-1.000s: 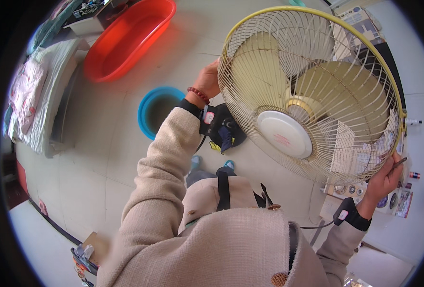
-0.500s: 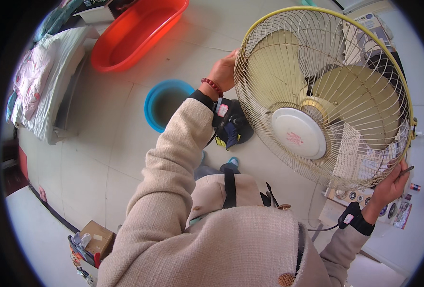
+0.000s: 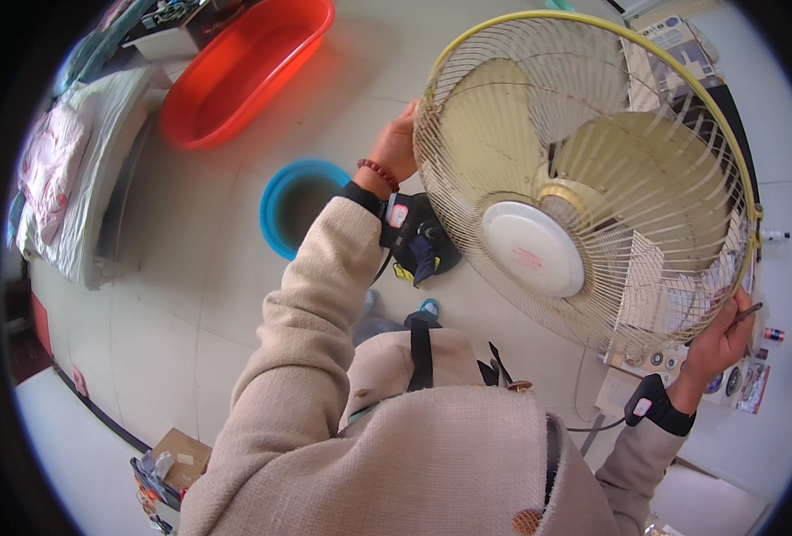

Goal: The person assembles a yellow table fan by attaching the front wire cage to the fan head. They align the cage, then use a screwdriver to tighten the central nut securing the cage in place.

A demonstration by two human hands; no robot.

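Note:
A large electric fan point(image 3: 533, 248) fills the right half of the view, its wire cage edged by a yellow rim and its pale blades showing through the wires. The round white cap at the cage's middle faces me. My left hand point(image 3: 399, 143) is closed on the left edge of the cage, its fingertips partly hidden behind the wires. At the lower right, my right hand point(image 3: 719, 339) grips the rim near a small clip. A thin dark rod point(image 3: 749, 311) sticks out from between the right hand's fingers; its kind cannot be made out.
On the floor stand a blue basin point(image 3: 275, 214) and a long red tub point(image 3: 235, 85). Bedding point(image 3: 79, 179) lies at the left, a cardboard box point(image 3: 184, 456) at the lower left. A white table point(image 3: 784, 375) at right bears papers, a small battery point(image 3: 774, 335) and a marker-like object.
My view has turned slightly, so the surroundings sit a little differently. The fan and both hands appear a bit farther left; the grips look the same.

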